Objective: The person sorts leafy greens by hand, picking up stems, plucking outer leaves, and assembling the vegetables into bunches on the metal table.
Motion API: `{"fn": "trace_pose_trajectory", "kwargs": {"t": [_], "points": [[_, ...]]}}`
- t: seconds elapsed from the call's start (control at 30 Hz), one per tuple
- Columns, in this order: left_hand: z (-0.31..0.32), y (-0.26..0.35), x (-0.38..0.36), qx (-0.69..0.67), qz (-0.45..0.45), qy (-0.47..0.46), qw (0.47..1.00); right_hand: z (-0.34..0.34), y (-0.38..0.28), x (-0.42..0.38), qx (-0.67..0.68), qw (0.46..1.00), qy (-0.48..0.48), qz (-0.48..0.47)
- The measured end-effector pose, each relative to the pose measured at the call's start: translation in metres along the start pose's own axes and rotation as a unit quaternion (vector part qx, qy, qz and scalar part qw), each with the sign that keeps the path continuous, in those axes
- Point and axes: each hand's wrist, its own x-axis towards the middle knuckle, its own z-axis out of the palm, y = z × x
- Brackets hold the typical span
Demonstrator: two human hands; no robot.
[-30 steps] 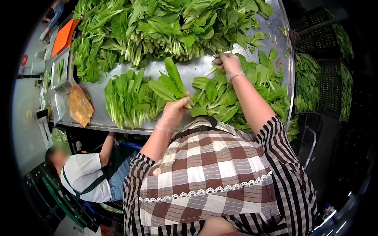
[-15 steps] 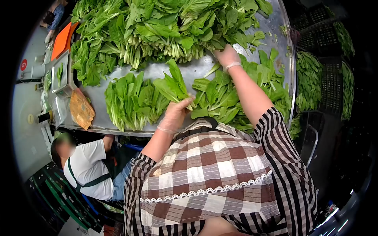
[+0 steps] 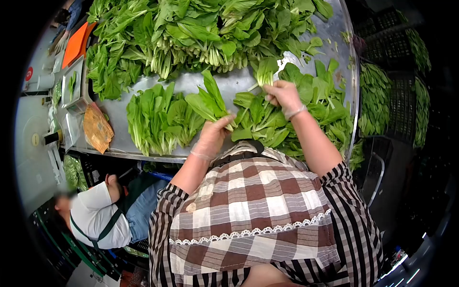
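Observation:
My left hand (image 3: 213, 136), in a clear glove, is closed around the stem ends of a small leafy green (image 3: 209, 98), its leaves pointing up and away from me. Also gloved, my right hand (image 3: 285, 97) pinches the base of another leafy green (image 3: 265, 71) just in front of the big heap. That heap of leafy greens (image 3: 191, 36) covers the far side of the metal table (image 3: 184, 84), many pale stems facing me. A neat row of greens (image 3: 160, 119) lies left of my left hand. Looser greens (image 3: 260, 122) spread beneath and beside my right forearm.
At the table's left stand a grey-white tray (image 3: 71, 93), an orange sheet (image 3: 75, 45) and a brown flat piece (image 3: 97, 128). A co-worker in a white shirt (image 3: 98, 215) is at lower left. Dark crates with greens (image 3: 375, 98) stand beyond the right edge.
My right hand has drawn back from the heap toward me, bringing a leafy green. The left hand keeps its hold nearly in place. The co-worker has shifted lower and leftward.

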Motion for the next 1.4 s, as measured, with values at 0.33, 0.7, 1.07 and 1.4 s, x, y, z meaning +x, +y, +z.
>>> {"fn": "trace_pose_trajectory", "kwargs": {"t": [0.33, 0.7, 1.07, 1.4], "points": [[0.02, 0.004, 0.001, 0.011, -0.004, -0.003, 1.0, 0.001, 0.051, -0.037, 0.074, 0.993, -0.071, 0.055], [0.062, 0.001, 0.044, 0.167, -0.075, 0.044, 0.982, 0.014, 0.065, -0.034, 0.105, 0.99, -0.095, 0.015], [0.04, 0.01, -0.002, 0.005, 0.0, -0.037, 0.999, 0.014, 0.036, -0.044, 0.012, 0.981, -0.145, 0.125], [0.036, 0.005, -0.002, -0.015, 0.008, -0.01, 1.0, 0.047, 0.045, -0.05, 0.156, 0.975, -0.137, -0.073]]}}
